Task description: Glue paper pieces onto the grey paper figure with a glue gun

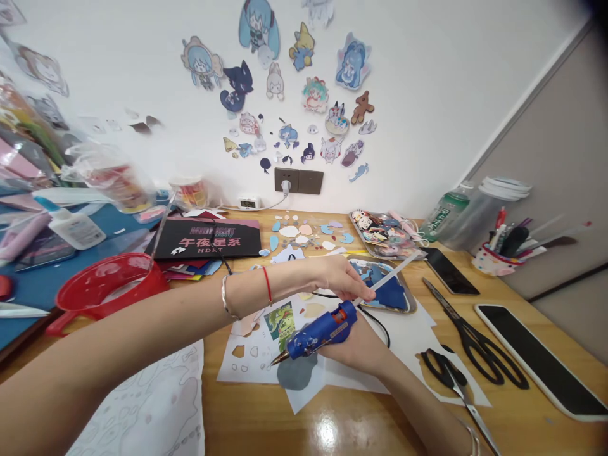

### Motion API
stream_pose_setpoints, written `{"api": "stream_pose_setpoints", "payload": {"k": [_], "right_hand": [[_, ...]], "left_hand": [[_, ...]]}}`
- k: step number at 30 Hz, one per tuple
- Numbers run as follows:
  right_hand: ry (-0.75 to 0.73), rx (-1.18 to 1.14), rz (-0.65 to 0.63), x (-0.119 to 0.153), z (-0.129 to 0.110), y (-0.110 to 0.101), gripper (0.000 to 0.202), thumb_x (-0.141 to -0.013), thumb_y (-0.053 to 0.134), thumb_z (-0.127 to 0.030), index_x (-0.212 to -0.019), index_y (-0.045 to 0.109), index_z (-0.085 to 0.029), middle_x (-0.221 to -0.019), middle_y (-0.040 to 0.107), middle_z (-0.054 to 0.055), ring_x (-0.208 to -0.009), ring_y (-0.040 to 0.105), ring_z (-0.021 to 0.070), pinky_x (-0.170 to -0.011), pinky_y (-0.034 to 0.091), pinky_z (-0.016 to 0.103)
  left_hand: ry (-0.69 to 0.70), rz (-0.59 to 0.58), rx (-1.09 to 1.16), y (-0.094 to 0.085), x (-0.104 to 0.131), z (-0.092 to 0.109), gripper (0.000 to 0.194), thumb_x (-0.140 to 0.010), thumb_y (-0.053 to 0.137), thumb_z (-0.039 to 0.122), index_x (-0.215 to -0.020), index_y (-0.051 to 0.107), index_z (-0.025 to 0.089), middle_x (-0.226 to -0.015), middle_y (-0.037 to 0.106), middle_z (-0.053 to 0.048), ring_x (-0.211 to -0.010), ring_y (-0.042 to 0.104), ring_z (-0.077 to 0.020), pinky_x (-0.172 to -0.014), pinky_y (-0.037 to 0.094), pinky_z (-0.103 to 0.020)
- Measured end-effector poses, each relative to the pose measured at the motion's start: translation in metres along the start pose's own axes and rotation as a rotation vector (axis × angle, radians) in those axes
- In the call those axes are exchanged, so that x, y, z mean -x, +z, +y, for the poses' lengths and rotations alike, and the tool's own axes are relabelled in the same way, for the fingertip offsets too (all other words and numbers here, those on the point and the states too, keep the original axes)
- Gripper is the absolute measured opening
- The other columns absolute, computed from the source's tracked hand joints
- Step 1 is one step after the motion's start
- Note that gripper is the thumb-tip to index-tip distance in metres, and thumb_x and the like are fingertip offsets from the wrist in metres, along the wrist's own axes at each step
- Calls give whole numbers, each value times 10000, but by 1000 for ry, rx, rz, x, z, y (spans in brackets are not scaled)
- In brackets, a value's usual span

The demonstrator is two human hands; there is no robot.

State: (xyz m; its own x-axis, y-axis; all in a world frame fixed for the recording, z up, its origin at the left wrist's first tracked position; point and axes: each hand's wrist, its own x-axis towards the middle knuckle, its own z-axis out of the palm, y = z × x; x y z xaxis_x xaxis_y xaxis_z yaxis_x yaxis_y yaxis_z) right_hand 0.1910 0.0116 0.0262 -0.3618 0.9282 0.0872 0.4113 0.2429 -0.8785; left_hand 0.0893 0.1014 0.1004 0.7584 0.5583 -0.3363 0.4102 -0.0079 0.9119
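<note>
My right hand [358, 351] is wrapped round the handle of a blue hot glue gun [320, 334], whose metal nozzle points down to the left. A long translucent glue stick [393, 274] sticks out of the gun's back end, slanting up to the right. My left hand [342, 278] reaches across and pinches that stick close to where it meets the gun. Beneath the gun lie white paper sheets [259, 367] with cut-outs, a grey paper shape [298, 372] and a small green printed picture [280, 322]. A black cord [380, 323] loops behind my right hand.
Two pairs of black scissors [468, 332] [458, 386] lie at the right, beside a white-edged black device [536, 354] and a phone [451, 271]. A red basin [111, 285] and a glue bottle [76, 228] stand left. Trays [408, 304] and paper pieces lie behind my hands.
</note>
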Motion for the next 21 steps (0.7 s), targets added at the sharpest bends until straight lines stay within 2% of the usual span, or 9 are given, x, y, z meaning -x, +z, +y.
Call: {"api": "stream_pose_setpoints", "payload": {"k": [4, 8, 13, 17, 21], "right_hand": [[-27, -21, -32, -1, -3, 0, 103, -654, 634, -125, -662, 562, -198, -676, 616, -21, -762, 597, 187, -723, 493, 296], [-36, 5, -46, -1, -2, 0, 81, -659, 631, -125, -690, 609, -197, -700, 654, -10, -759, 613, 192, -769, 505, 323], [-38, 55, -36, -4, 6, 1, 96, -665, 637, -143, -739, 631, -204, -745, 670, 2, -762, 624, 201, -822, 504, 359], [-67, 95, -31, -6, 10, -1, 101, -671, 631, -148, -734, 636, -226, -770, 674, 19, -822, 625, 232, -915, 453, 417], [-101, 103, -29, -7, 9, -4, 180, -683, 629, -174, -853, 654, -227, -928, 685, 42, -988, 602, 271, -955, 423, 440]], "left_hand": [[6, 43, -108, -5, 0, 1, 223, -549, 793, 373, -607, 711, 174, -530, 570, 30, -597, 512, -130, -560, 394, -222], [-10, 49, -189, -7, -3, 0, 237, -527, 802, 377, -546, 680, 175, -486, 549, 27, -566, 499, -135, -559, 385, -239], [21, -98, -136, -6, -4, 2, 148, -692, 664, 310, -609, 697, 192, -599, 628, 5, -611, 559, -143, -612, 447, -260], [75, -178, -125, -6, -4, 4, 97, -691, 634, 225, -628, 703, 205, -655, 671, -3, -686, 572, -160, -620, 434, -266], [117, -214, -99, -5, -5, 2, 115, -689, 608, 177, -666, 709, 225, -599, 662, 14, -686, 568, -158, -601, 400, -260]]}}
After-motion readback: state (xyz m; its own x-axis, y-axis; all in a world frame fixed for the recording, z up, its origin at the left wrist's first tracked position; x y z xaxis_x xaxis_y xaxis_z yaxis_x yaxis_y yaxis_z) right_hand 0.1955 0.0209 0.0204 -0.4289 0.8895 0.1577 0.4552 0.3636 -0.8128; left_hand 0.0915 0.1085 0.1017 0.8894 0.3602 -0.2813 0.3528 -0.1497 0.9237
